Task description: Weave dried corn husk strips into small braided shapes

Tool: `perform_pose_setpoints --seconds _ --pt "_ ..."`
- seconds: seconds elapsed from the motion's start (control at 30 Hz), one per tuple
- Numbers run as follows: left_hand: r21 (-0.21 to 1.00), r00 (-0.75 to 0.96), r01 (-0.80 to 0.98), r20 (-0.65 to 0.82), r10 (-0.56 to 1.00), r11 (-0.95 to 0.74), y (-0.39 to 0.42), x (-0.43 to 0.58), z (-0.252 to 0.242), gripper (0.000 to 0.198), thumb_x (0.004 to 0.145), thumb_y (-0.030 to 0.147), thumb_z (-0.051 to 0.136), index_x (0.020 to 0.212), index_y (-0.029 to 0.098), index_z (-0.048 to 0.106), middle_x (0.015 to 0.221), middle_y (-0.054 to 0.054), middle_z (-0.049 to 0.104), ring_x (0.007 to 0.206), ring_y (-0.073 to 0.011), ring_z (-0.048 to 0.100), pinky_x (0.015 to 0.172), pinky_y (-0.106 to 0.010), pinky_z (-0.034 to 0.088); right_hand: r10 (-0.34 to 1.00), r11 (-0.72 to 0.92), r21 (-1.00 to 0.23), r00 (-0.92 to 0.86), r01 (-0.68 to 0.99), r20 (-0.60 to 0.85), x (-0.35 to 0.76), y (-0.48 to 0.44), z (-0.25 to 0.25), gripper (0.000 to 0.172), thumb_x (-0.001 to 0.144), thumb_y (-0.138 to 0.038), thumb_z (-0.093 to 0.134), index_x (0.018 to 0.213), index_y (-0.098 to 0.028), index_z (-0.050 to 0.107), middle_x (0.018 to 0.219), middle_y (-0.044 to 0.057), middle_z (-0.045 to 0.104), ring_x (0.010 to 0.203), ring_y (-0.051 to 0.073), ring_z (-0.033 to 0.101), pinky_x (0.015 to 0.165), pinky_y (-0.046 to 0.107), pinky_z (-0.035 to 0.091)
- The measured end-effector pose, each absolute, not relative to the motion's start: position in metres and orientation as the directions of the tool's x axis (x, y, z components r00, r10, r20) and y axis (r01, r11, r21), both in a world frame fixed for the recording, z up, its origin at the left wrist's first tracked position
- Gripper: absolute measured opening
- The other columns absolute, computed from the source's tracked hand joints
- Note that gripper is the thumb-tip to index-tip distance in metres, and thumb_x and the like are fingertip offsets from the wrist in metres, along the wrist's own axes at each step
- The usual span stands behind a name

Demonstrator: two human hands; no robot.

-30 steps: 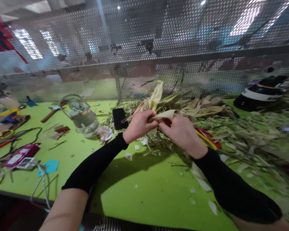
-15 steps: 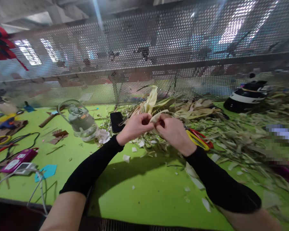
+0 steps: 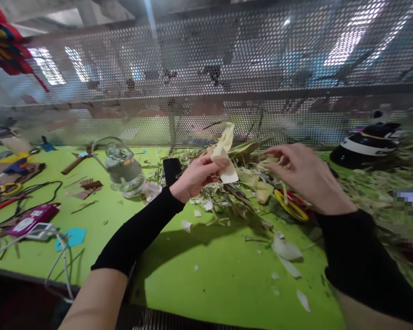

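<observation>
My left hand (image 3: 198,176) pinches a pale cream corn husk (image 3: 230,174) between thumb and fingers, above the middle of the green table. Apart from it, to the right, my right hand (image 3: 304,176) hovers with its fingers loosely bent and spread, and I see nothing in them. Just below those fingers lie scissors with yellow and red handles (image 3: 291,207), their blades partly covered by scraps. Behind the held husk, a yellowish husk (image 3: 228,137) stands up from a pile of dry leaves (image 3: 248,146).
A clear lidded water bottle (image 3: 124,172) stands left of my left hand, beside a black phone (image 3: 172,172). Shredded husks (image 3: 368,197) cover the right side. Cables, a purple device (image 3: 34,220) and tools lie at the left. A perforated metal screen (image 3: 206,59) closes the back.
My right hand has let go of the husk and moved right, over the scissors, its fingers opening. My left hand keeps hold of the husk. The view has shifted slightly.
</observation>
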State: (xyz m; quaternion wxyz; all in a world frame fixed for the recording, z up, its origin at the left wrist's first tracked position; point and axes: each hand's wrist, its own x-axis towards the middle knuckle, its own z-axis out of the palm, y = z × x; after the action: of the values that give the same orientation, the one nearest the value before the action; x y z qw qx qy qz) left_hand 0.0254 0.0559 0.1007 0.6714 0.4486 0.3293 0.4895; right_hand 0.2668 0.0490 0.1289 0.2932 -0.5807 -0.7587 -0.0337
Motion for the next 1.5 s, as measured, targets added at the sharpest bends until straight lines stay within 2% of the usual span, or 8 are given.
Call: perform_pose_setpoints --seconds 0.1,0.2,0.3,0.5,0.6,0.77,1.1,1.5 --pt "0.931 0.296 -0.347 -0.007 0.955 0.114 0.058 0.026 0.098 0.008 0.086 0.014 0.074 0.087 0.013 0.066 0.075 0.003 0.061 0.057 -0.0011 0.046 0.056 -0.018 0.038 0.715 0.690 -0.386 -0.497 0.612 0.492 0.236 0.030 0.130 0.035 0.093 -0.044 0.062 0.123 -0.029 0.070 0.100 0.007 0.070 0.085 0.024 0.065 0.074 0.036 0.051" --pt "0.935 0.323 -0.340 0.014 0.946 0.102 0.059 0.025 0.095 0.014 0.085 0.018 0.078 0.086 0.013 0.065 0.071 0.005 0.057 0.055 -0.0004 0.044 0.055 -0.017 0.036 0.647 0.762 -0.392 -0.565 0.516 0.512 0.218 0.024 0.125 0.025 0.098 -0.044 0.058 0.106 -0.027 0.075 0.098 0.006 0.076 0.088 0.023 0.069 0.081 0.038 0.052" --pt "0.932 0.346 -0.348 0.026 0.938 0.102 0.059 0.025 0.095 0.018 0.089 0.023 0.076 0.083 0.015 0.061 0.067 0.007 0.054 0.053 -0.0005 0.042 0.055 -0.018 0.036 0.664 0.746 -0.411 -0.534 0.524 0.523 0.214 0.026 0.121 0.029 0.099 -0.047 0.057 0.090 -0.026 0.075 0.089 0.005 0.077 0.083 0.022 0.070 0.079 0.037 0.052" --pt "0.918 0.308 -0.376 -0.002 0.951 0.124 0.055 0.027 0.097 0.021 0.096 0.027 0.068 0.081 0.016 0.059 0.065 0.006 0.052 0.056 -0.0032 0.046 0.060 -0.020 0.039 0.701 0.702 -0.413 -0.462 0.580 0.544 0.215 0.030 0.115 0.023 0.097 -0.042 0.059 0.090 -0.025 0.072 0.087 0.004 0.076 0.076 0.020 0.067 0.073 0.034 0.050" --pt "0.916 0.397 -0.376 0.022 0.918 0.140 0.056 0.029 0.092 0.016 0.088 0.025 0.077 0.088 0.014 0.066 0.071 0.005 0.060 0.062 -0.0041 0.052 0.068 -0.021 0.045 0.658 0.709 -0.347 -0.400 0.614 0.637 0.215 0.034 0.108 0.018 0.097 -0.034 0.060 0.088 -0.023 0.070 0.082 0.005 0.074 0.070 0.020 0.064 0.069 0.033 0.049" --pt "0.892 0.440 -0.437 0.098 0.892 0.117 0.064 0.029 0.082 0.029 0.072 0.015 0.088 0.093 0.013 0.068 0.089 0.000 0.072 0.081 -0.0081 0.067 0.089 -0.026 0.052 0.626 0.699 -0.285 -0.368 0.655 0.688 0.215 0.038 0.103 0.013 0.094 -0.025 0.060 0.088 -0.021 0.070 0.082 0.007 0.073 0.072 0.021 0.065 0.069 0.034 0.049" --pt "0.837 0.297 -0.546 0.172 0.939 0.020 0.066 0.038 0.076 0.018 0.080 0.003 0.076 0.088 0.014 0.064 0.079 0.004 0.071 0.074 -0.0064 0.067 0.086 -0.024 0.053 0.810 0.571 -0.681 -0.181 0.459 0.557 0.211 0.048 0.094 0.015 0.089 -0.038 0.069 0.085 -0.023 0.069 0.077 0.003 0.073 0.070 0.020 0.067 0.066 0.035 0.054" --pt "0.916 0.340 -0.401 0.125 0.932 0.023 0.062 0.037 0.077 0.014 0.088 0.012 0.074 0.081 0.014 0.061 0.073 0.004 0.068 0.068 -0.0048 0.065 0.084 -0.024 0.053 0.846 0.505 -0.749 -0.073 0.429 0.528 0.203 0.042 0.093 0.021 0.071 -0.033 0.073 0.078 -0.024 0.055 0.075 0.001 0.061 0.069 0.018 0.055 0.060 0.033 0.047"
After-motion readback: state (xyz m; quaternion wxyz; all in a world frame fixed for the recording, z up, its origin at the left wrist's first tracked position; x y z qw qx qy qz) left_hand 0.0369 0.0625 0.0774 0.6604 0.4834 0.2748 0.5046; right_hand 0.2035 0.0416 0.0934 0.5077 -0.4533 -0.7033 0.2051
